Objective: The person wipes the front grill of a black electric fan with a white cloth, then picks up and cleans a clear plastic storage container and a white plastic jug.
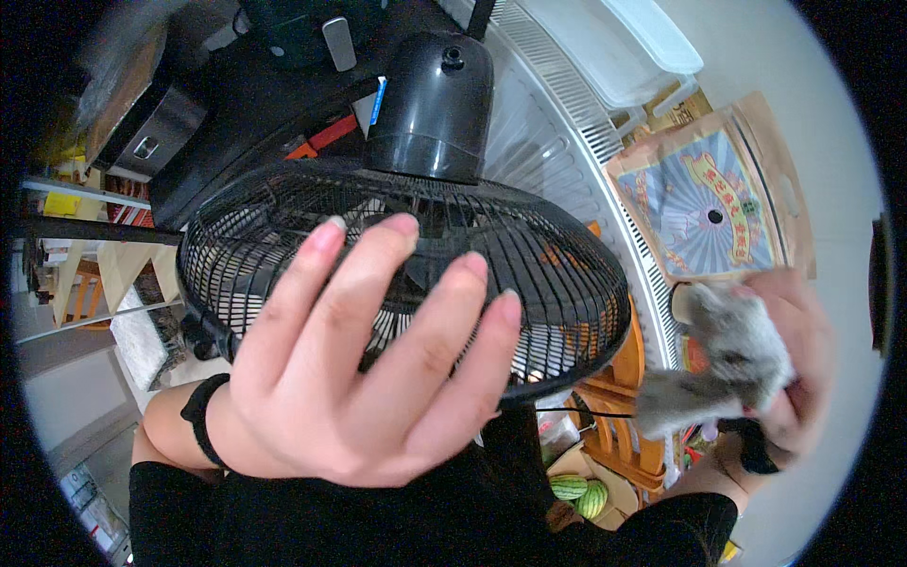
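Note:
In the middle of the head view is a black electric fan, its wire cage [560,248] reaching out to both sides and its glossy motor housing [432,106] behind. My left hand [354,347], fingers spread, lies across the front of the cage, with its thumb hidden; whether the fingertips press on the wires is hard to tell. Off to the right, my right hand [801,354] holds a crumpled grey cloth [737,347], apart from the cage. Both hand and cloth look blurred. A black band circles each wrist.
A ridged white drainboard-like surface [531,135] curves behind the fan. On the right lie a printed brown pouch [716,205] and a clear plastic bin [602,42]. Orange wooden chairs [623,425] and a cardboard box [616,489] with watermelons [591,499] are below. A black cord [584,411] trails rightward.

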